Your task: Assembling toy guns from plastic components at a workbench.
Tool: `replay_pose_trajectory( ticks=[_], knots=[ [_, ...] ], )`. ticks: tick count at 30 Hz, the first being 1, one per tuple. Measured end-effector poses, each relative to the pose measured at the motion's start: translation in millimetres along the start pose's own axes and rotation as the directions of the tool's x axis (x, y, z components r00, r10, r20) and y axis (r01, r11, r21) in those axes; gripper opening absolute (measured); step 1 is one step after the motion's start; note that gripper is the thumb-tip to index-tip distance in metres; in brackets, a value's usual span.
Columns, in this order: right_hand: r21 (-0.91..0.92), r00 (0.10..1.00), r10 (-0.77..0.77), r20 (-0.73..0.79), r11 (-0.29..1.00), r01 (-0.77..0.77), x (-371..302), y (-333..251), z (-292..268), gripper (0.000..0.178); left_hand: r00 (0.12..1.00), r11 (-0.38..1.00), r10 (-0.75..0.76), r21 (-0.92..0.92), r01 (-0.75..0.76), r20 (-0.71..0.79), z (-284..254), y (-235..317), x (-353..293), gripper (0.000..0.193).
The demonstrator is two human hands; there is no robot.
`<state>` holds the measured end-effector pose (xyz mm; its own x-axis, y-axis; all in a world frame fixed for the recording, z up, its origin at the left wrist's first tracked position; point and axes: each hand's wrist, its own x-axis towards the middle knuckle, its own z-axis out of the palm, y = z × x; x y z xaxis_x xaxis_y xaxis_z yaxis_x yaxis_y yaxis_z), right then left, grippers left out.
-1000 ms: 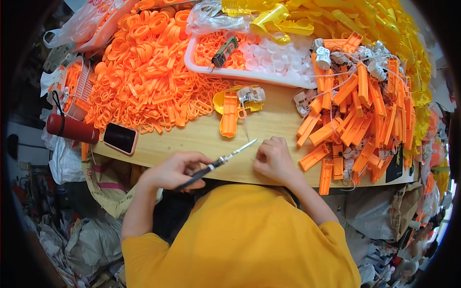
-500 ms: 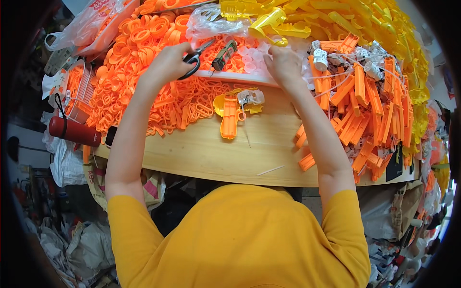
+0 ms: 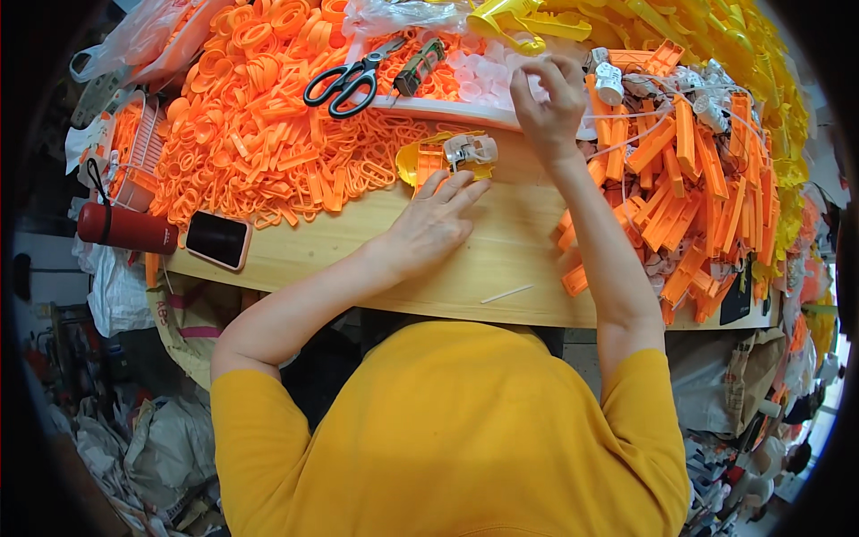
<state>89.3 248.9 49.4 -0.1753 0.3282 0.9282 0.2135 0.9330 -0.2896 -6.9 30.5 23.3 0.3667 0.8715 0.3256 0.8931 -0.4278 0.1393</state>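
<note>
In front of me on the wooden table lies a yellow plastic shell (image 3: 408, 166) with an orange strip part and a whitish motor-like unit (image 3: 470, 150) in it. My left hand (image 3: 437, 224) is open, its outstretched fingers over the near end of the shell and hiding much of the orange part. Raised above the tray's right end, my right hand (image 3: 552, 103) has thumb and fingers curled together. Whatever is between those fingertips, if anything, is too small to make out. Black-handled scissors (image 3: 353, 79) rest on the orange parts by the tray.
A white tray (image 3: 447, 109) holds translucent discs (image 3: 488, 76) and a dark green tool (image 3: 419, 67). Piles of orange rings (image 3: 268, 116), wired orange strips (image 3: 689, 170) and yellow shells (image 3: 662, 27) surround it. A phone (image 3: 218, 240), red flask (image 3: 130, 227) and thin white stick (image 3: 507, 294) lie nearer.
My left hand has let go of the scissors and come down to the yellow shell. My right hand has lifted off the translucent discs and risen slightly to the right.
</note>
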Motion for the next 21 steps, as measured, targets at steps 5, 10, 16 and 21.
replay_pose_trajectory(
  ticks=[5,10,16,21],
  knots=[
    [0.436,0.816,0.505,0.281,0.69,-0.577,-53.2,-64.0,-45.8,0.012,0.99,0.976,-0.046,-0.216,0.015,-0.136,1.8,-1.7,-7.2,0.009],
    [0.515,0.264,0.702,0.661,-0.169,-0.841,-96.2,-91.0,-82.5,0.016,0.909,0.79,-0.329,-0.602,0.117,-0.255,1.4,11.4,-4.5,0.012],
    [0.534,0.149,0.67,0.728,-0.417,-0.736,-108.1,-106.0,-90.0,0.014,0.726,0.518,-0.648,-0.832,0.199,-0.23,7.8,18.8,4.9,0.012],
    [0.548,0.188,0.672,0.716,-0.374,-0.748,-110.6,-109.5,-89.1,0.013,0.746,0.622,-0.616,-0.737,0.264,-0.253,4.8,19.7,6.6,0.008]
  ],
)
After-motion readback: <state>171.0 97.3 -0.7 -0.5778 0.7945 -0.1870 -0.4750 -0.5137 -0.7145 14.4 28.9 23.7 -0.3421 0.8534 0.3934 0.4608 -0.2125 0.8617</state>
